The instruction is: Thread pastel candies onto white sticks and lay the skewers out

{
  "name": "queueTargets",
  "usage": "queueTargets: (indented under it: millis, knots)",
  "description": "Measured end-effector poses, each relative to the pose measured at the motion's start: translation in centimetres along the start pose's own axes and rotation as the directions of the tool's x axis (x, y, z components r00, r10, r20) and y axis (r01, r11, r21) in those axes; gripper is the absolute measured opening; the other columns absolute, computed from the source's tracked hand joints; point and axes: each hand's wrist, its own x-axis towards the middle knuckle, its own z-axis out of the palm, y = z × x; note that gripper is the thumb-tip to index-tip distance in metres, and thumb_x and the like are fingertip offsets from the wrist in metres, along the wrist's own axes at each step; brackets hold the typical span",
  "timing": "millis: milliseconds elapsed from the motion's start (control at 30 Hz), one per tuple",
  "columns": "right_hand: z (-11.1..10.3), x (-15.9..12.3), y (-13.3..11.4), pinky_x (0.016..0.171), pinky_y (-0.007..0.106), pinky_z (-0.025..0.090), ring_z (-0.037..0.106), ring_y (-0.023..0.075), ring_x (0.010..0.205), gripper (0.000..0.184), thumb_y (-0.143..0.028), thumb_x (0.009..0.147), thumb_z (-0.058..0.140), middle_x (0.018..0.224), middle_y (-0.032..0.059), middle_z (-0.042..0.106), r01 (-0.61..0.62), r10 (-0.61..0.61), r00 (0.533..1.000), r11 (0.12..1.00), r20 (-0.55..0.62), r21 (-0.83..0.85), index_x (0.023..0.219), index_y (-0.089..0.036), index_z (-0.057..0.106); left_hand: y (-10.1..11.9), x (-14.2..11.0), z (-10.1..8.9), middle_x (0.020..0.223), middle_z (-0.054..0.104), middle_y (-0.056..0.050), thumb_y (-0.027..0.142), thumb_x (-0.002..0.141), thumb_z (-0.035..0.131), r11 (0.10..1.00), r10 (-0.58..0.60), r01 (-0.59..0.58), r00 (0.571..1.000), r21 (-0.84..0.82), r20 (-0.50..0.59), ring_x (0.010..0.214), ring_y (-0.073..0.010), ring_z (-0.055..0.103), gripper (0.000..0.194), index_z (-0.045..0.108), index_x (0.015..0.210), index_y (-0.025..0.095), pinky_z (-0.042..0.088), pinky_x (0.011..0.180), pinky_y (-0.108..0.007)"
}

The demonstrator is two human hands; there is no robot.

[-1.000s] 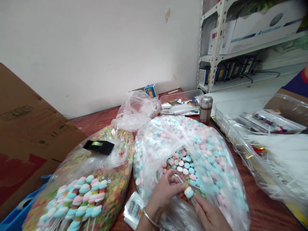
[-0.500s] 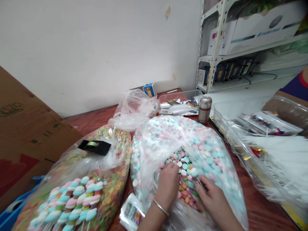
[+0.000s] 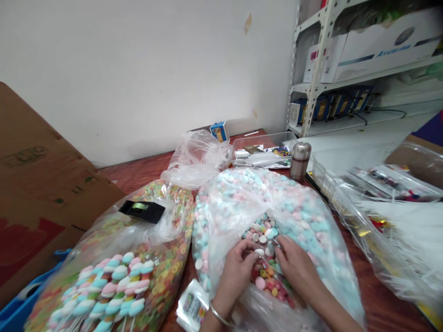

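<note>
Between the thumb and fingers of my left hand (image 3: pixel 237 267) is a pale round marshmallow (image 3: pixel 259 252). My right hand (image 3: pixel 296 263) pinches a thin stick, mostly hidden by the fingers, with a blue-and-white marshmallow (image 3: pixel 271 233) at its far end. Both hands are over the opening of a large clear bag (image 3: pixel 321 230) of pink, blue and white marshmallows. Red, orange and yellow gummy candies (image 3: pixel 268 279) lie in the opening just below the hands. To the left, several candy skewers (image 3: pixel 110 288) rest on a bag of ring-shaped gummies (image 3: pixel 173 258).
A black box-like object (image 3: pixel 141 210) lies on the gummy bag. A silver packet (image 3: pixel 193 306) sits between the bags. Behind stand a metal flask (image 3: pixel 300 161) and a crumpled plastic bag (image 3: pixel 197 159). A clear bin (image 3: pixel 349 230) with white sticks is at right, a cardboard box (image 3: pixel 51 184) at left.
My left hand has come out of the marshmallow pile with a pale marshmallow and moved toward the stick. My right hand has shifted slightly up and left. The view has turned a little left.
</note>
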Motion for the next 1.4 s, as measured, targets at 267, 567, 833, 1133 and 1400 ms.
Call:
queueTargets:
  millis: [267,567,833,1133,1400]
  knots:
    - [-2.4,-2.5,-0.8,0.037,0.017,0.007,0.007,0.0049,0.046,0.032,-0.049,0.082,0.062,0.057,-0.013,0.022,-0.515,0.132,0.847,0.441,0.515,0.735,0.084,-0.022,0.046,1.1,-1.3,0.5,0.08,0.065,-0.001,0.021,0.077,0.068,0.994,0.092,-0.082,0.982,-0.065,0.165,0.076,-0.0159,0.06,0.008,0.069,0.085,0.019,0.047,0.074,-0.025]
    - [-1.2,-2.6,-1.0,0.049,0.019,0.04,0.045,0.0088,0.053,0.024,-0.04,0.079,0.065,0.062,-0.0059,0.051,-0.363,0.234,0.932,0.572,0.278,0.736,0.084,-0.019,0.057,0.8,-1.7,1.2,0.099,0.069,-0.007,0.026,0.08,0.068,0.979,0.176,-0.193,0.963,0.065,0.202,0.093,-0.0223,0.061,0.026,0.072,0.105,0.022,0.045,0.086,-0.031]
    - [-1.5,-3.8,-1.0,0.084,0.03,0.045,0.057,0.019,0.09,0.015,-0.026,0.088,0.051,0.095,0.0032,0.061,0.129,-0.105,0.991,0.881,-0.077,0.456,0.097,-0.021,0.062,0.2,-1.3,2.1,0.072,0.063,0.001,0.036,0.075,0.074,0.957,-0.119,0.157,0.979,-0.245,0.164,0.059,-0.0126,0.061,0.035,0.062,0.103,0.018,0.048,0.058,-0.023]
    - [0.1,-4.1,-0.7,0.068,0.028,0.053,0.064,0.0184,0.077,0.033,-0.044,0.084,0.063,0.089,0.0029,0.067,-0.15,0.043,0.987,0.611,0.157,0.777,0.107,-0.022,0.056,-0.9,-0.9,3.0,0.069,0.063,0.002,0.032,0.069,0.08,0.891,-0.169,0.185,0.983,-0.415,0.075,0.056,-0.0101,0.059,0.036,0.067,0.098,0.016,0.049,0.057,-0.021]
    - [0.2,-4.2,0.3,0.071,0.028,0.052,0.064,0.0168,0.074,0.031,-0.046,0.084,0.063,0.085,0.0019,0.068,-0.117,0.072,0.993,0.672,0.092,0.731,0.102,-0.021,0.057,-0.2,-1.0,2.7,0.106,0.073,-0.01,0.034,0.07,0.079,0.942,-0.035,0.096,0.981,-0.323,0.19,0.103,-0.0278,0.064,0.043,0.072,0.109,0.017,0.045,0.098,-0.041]
